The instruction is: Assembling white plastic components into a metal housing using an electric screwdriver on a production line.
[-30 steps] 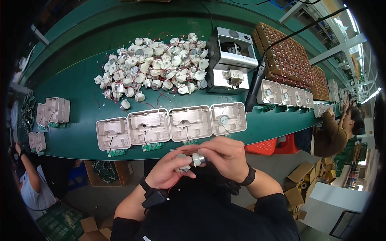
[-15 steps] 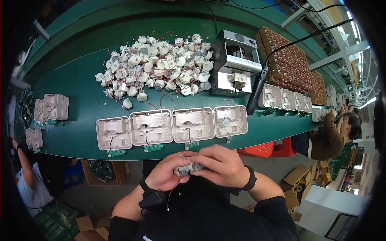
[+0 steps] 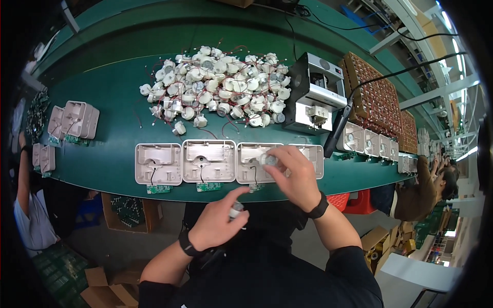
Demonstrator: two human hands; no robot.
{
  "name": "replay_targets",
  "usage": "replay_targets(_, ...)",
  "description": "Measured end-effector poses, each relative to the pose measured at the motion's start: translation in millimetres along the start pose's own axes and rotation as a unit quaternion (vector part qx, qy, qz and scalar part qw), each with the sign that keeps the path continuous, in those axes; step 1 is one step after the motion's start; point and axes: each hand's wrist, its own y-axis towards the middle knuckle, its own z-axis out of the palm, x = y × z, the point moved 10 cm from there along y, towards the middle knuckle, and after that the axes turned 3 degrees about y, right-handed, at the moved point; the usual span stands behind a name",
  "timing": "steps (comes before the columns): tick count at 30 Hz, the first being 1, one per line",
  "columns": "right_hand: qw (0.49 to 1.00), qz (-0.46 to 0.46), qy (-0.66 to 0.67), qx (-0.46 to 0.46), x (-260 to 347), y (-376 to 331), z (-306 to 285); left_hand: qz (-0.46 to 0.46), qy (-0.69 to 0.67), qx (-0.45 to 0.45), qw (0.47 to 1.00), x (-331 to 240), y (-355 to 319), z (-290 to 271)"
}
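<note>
My right hand [image 3: 295, 177] pinches a small round white-and-grey part [image 3: 268, 160] over the third open white plastic housing [image 3: 246, 176] from the left. Whether the part touches the housing cannot be made out. My left hand [image 3: 216, 220], nearer my body below the table edge, holds a similar round part [image 3: 235, 209] between thumb and fingers. In the row of housings, the first [image 3: 145, 174] and second [image 3: 192, 173] lie open, each with a dark wire leading to a green circuit board [image 3: 209, 187]. My right hand partly covers the fourth housing [image 3: 317, 159].
A big heap of white round parts with red wires [image 3: 221, 87] lies behind the row. Right of it stand a black-and-silver machine [image 3: 313, 95], a black handheld tool on a cable [image 3: 339, 131] and part-filled trays [image 3: 372, 84]. More housings [image 3: 79, 119] sit left. Co-workers sit at both sides.
My hands have parted. The right has moved up over the third housing with one round part; the left stays low with the other. The view has shifted slightly.
</note>
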Motion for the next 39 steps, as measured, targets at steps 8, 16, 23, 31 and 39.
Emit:
replay_targets(8,0.998,0.049,0.017,0.039,-21,-10,14,-0.036,0.238,0.058,0.969,7,46,23)
replay_targets(16,0.999,0.007,0.02,0.034,-18,-12,15,-0.002,0.225,-0.038,0.974,16,49,27)
replay_targets(23,0.99,-0.108,-0.081,0.037,2,-2,36,-0.002,0.232,-0.038,0.972,17,49,28)
replay_targets(31,0.976,-0.124,-0.171,0.06,2,-1,56,-0.002,0.216,-0.047,0.975,17,45,25)
replay_targets(39,0.983,-0.121,-0.126,0.064,5,-6,45,-0.069,-0.116,-0.037,0.99,18,11,-23)
